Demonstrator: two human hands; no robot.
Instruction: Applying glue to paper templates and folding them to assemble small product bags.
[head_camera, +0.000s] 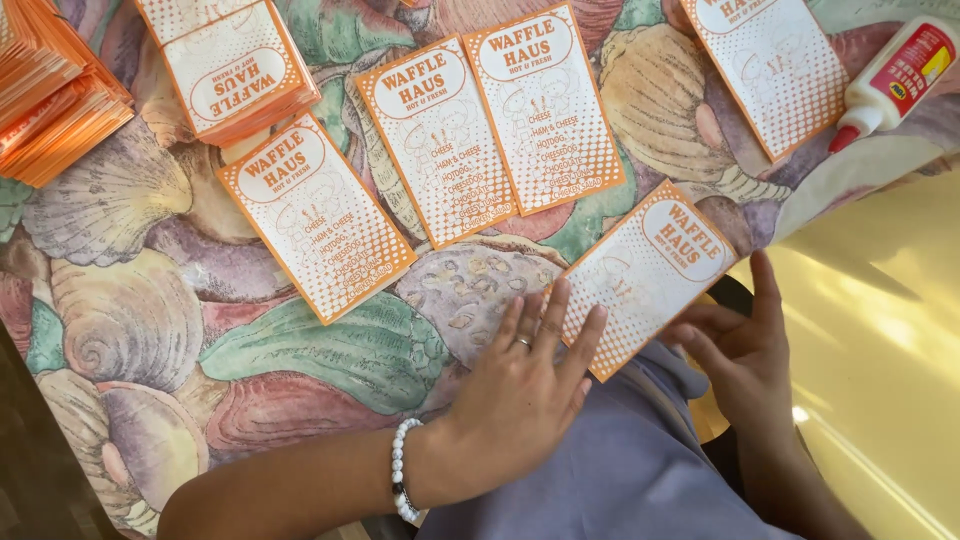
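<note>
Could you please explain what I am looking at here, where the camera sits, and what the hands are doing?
There is no machine: one head-worn camera looks down at a person's own bare hands. The left hand presses flat on the lower edge of an orange-and-white paper bag; the right hand touches its other edge. Neither has a closed grip. On the shell-patterned tablecloth lie more flat bags, bag stacks at top left, and a glue bottle at top right.

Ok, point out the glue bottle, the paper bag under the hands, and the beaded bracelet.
glue bottle (897, 72), head view, on the white body near its label.
paper bag (650, 265), head view, on the dotted middle of its face.
beaded bracelet (400, 465), head view, on the white beads at the left wrist.
</note>
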